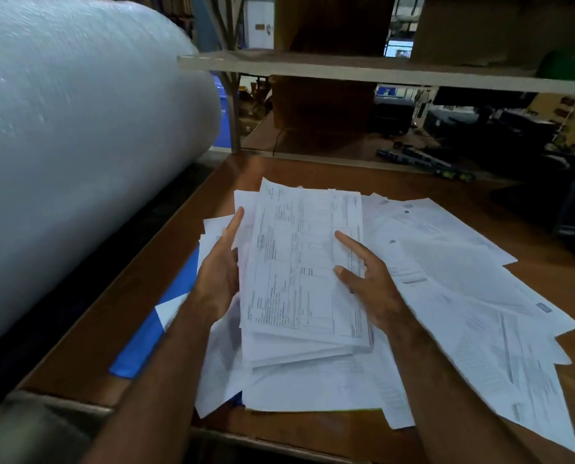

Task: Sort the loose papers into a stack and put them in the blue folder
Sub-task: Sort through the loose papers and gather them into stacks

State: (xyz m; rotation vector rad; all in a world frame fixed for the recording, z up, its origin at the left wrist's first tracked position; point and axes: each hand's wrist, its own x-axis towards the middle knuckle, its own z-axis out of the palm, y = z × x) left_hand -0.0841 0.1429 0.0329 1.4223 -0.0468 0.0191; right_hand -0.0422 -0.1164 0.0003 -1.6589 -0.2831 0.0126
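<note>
A thick stack of printed white papers point(299, 279) is held above the brown table point(118, 333). My left hand point(217, 272) grips its left edge, fingers underneath and the forefinger stretched up along the side. My right hand point(368, 279) holds the right edge, thumb and forefinger lying on the top sheet. More loose papers point(473, 296) lie fanned out on the table to the right and under the stack. The blue folder point(152, 333) lies flat at the left, mostly covered by sheets and my left forearm.
A huge roll of bubble wrap point(78, 128) fills the left side, close to the table edge. A shelf board point(346, 70) runs across above the back of the table. Dark equipment and tools point(426, 162) sit at the back right.
</note>
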